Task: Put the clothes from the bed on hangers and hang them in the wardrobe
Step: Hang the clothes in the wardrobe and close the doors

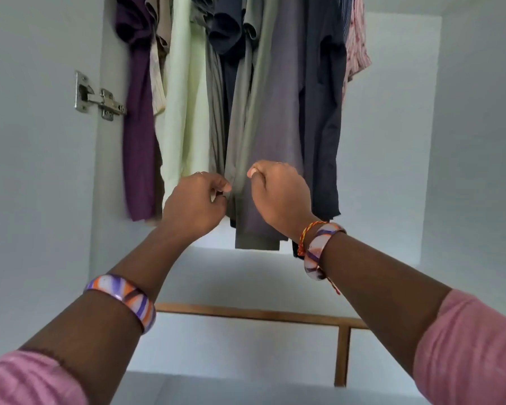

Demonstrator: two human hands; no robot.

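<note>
- Head view: clothes hung in a row inside the wardrobe, among them a purple shirt, a pale green shirt, a grey shirt and a dark navy garment.
- The left hand pinched the grey shirt's front edge between thumb and curled fingers.
- The right hand gripped the same shirt just beside it, fingers curled.
- A metal hinge sat on the wardrobe's left side.
- A striped bangle circled each wrist.

In front of you the grey shirt hangs straight down inside the wardrobe, its hem the lowest of the row. The purple shirt hangs at the left end, the pale green shirt between them.
</note>
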